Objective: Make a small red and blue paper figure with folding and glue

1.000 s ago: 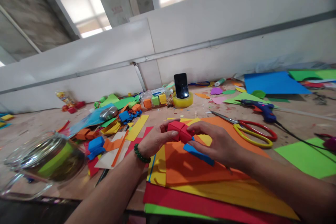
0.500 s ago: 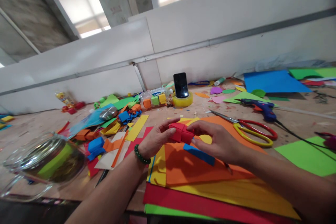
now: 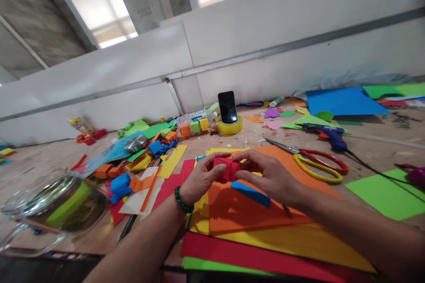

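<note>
Between my two hands is a small red folded-paper box (image 3: 227, 169), held over a stack of coloured sheets. My left hand (image 3: 206, 176), with a green bead bracelet at the wrist, grips its left side, thumb on the near face. The fingers and thumb of my right hand (image 3: 265, 174) close around its right end. Below the box, a blue paper strip (image 3: 250, 193) lies on the orange sheet (image 3: 252, 216). Scissors (image 3: 312, 159) with red and yellow handles rest on the right edge of the stack.
A glass teapot (image 3: 63, 203) stands at the left table edge. Small paper cubes (image 3: 120, 182) and scraps are scattered left of the stack. A phone (image 3: 227, 107) leans upright by a yellow tape roll (image 3: 229, 128). On the right lies a blue glue gun (image 3: 327, 135) with its cord.
My right hand has moved slightly left, and its fingers cover more of the red box's right end. The view has shifted a little. Both hands keep their hold.
</note>
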The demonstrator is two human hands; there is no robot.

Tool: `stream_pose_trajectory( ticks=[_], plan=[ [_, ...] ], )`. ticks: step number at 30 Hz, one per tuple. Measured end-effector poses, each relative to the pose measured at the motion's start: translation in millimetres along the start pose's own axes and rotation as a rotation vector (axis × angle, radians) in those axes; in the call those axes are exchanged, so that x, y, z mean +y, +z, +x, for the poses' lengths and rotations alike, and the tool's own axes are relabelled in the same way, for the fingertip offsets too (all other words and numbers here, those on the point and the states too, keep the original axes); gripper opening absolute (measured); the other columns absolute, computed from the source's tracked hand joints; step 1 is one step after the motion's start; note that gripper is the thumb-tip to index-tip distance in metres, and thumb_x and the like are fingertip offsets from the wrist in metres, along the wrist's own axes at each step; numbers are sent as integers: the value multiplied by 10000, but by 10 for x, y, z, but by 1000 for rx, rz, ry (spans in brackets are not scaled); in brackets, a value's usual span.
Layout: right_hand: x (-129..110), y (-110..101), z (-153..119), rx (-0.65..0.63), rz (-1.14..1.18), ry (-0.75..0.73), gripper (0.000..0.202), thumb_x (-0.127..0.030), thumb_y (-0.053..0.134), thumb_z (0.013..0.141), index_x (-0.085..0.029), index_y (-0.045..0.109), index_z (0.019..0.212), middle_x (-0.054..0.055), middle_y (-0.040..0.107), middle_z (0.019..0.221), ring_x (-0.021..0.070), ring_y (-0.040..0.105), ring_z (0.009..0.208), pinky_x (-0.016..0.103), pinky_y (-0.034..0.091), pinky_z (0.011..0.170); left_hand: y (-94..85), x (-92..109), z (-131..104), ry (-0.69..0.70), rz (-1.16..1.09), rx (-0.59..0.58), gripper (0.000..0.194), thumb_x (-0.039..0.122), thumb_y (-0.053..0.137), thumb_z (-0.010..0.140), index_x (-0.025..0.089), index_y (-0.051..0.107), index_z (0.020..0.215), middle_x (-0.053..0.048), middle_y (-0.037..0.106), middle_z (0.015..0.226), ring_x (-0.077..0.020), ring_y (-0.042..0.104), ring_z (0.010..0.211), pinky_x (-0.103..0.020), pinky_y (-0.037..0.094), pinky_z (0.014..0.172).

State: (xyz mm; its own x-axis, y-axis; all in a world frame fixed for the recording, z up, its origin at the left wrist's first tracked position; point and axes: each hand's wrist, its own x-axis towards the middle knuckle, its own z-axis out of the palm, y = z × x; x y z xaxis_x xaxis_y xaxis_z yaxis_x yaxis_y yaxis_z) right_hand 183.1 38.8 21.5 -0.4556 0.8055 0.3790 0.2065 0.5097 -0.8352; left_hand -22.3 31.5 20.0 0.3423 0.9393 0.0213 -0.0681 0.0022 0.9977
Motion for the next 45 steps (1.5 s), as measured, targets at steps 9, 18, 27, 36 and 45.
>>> stream_pose_trajectory(
  ticks=[9, 18, 27, 36, 45],
  plan=[
    [39, -86, 23, 140, -193, -195, 126, -272, 588, 894, -232, 677, 974, 34, 704, 912, 157, 656, 812, 290, 539, 733, -19, -32, 15, -85, -182, -30, 598, 583, 669, 783, 162, 616, 1204, -93, 702, 944, -169, 687, 740, -230, 516, 615],
    [40, -19, 16, 182, -235, -276, 87, -207, 617, 876, -237, 693, 905, 23, 707, 874, 150, 661, 799, 285, 538, 734, 150, -42, -9, -114, -210, -69, 575, 581, 676, 775, 145, 632, 1148, -69, 697, 873, -127, 662, 643, -208, 508, 576],
    [7, -72, -4, 97, -275, -339, 156, -277, 669, 857, -234, 654, 1006, 57, 690, 971, 187, 656, 913, 327, 536, 805, 98, -16, 8, -198, -328, 62, 535, 611, 678, 756, 152, 676, 1032, -52, 694, 839, -135, 665, 682, -197, 507, 567],
    [-13, -72, -42, 52, -387, -321, 493, -377, 738, 784, -233, 544, 1213, 82, 669, 1119, 208, 663, 941, 335, 554, 802, 119, -15, -33, -129, -241, -32, 515, 554, 664, 802, 168, 627, 1141, -53, 677, 851, -142, 645, 694, -210, 498, 581],
    [-12, -17, -50, 60, -442, -372, 361, -250, 677, 812, -217, 559, 1151, 80, 695, 1096, 215, 659, 1014, 335, 540, 860, 122, -34, -77, -95, -267, -88, 668, 624, 656, 772, 208, 540, 1281, -116, 650, 1153, -227, 668, 924, -310, 529, 752]
  ],
)
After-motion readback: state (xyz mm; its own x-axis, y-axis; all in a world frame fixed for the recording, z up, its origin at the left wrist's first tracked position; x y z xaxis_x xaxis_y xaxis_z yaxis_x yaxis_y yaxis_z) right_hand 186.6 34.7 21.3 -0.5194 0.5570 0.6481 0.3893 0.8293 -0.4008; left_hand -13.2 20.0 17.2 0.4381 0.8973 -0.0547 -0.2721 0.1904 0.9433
